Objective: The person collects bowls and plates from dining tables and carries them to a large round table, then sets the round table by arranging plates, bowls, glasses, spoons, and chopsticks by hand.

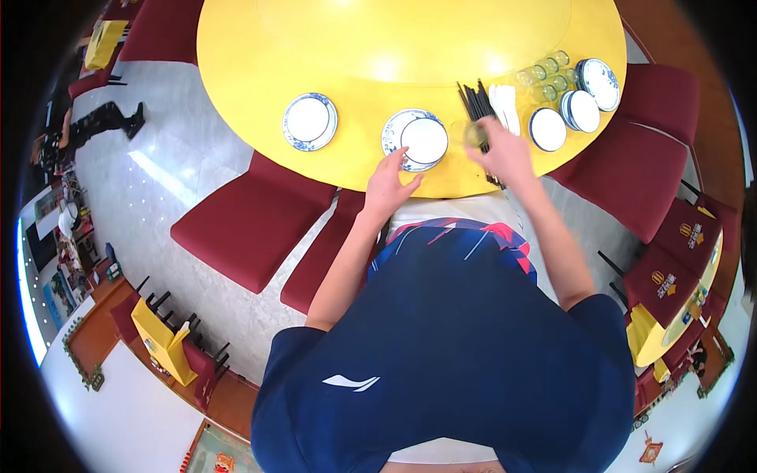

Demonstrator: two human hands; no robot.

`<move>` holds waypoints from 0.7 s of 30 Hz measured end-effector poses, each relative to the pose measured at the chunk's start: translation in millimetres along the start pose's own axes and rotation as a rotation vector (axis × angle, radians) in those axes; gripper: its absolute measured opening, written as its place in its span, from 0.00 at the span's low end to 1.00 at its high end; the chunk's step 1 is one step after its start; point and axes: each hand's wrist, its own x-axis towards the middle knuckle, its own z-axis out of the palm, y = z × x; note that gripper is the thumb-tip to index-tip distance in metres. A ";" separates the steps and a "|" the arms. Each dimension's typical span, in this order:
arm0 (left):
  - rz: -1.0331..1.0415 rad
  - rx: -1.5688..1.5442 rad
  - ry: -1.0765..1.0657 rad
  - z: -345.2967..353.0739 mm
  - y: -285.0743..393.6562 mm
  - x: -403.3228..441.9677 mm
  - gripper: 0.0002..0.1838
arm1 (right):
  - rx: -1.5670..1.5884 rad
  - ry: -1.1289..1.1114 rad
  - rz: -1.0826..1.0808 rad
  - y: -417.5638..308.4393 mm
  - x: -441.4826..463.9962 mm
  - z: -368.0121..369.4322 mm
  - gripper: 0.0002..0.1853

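My left hand (388,188), fingers apart, is at the lower left edge of a small white plate (425,141) that rests on a larger blue-patterned plate (391,132). Fingers of my right hand (505,156) are closed around a small clear glass (475,135), blurred by motion, over the black chopsticks (475,101). White napkins (505,107) lie just beyond that hand. Farther right are stacked plates (547,130) and several clear glasses (550,72). Another plate setting (310,122) sits to the left on the yellow table (355,173).
Dark red chairs (252,221) stand along the near left table edge, with more chairs (627,173) at the right. A person (95,130) is in the far left background. Other yellow-covered tables (162,339) are in the room.
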 end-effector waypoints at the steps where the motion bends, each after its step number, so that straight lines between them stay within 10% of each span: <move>1: 0.198 0.056 0.146 -2.4 6.1 0.7 0.24 | 0.078 0.021 -0.081 -13.3 -7.7 15.0 0.26; 11: 0.384 0.018 -0.015 -49.5 -14.8 1.8 0.31 | 0.339 -0.207 -0.117 -93.1 -22.8 20.2 0.29; 21: -0.105 0.084 0.578 -111.9 -152.1 80.8 0.32 | 0.177 -0.228 0.235 -40.3 -42.0 23.5 0.26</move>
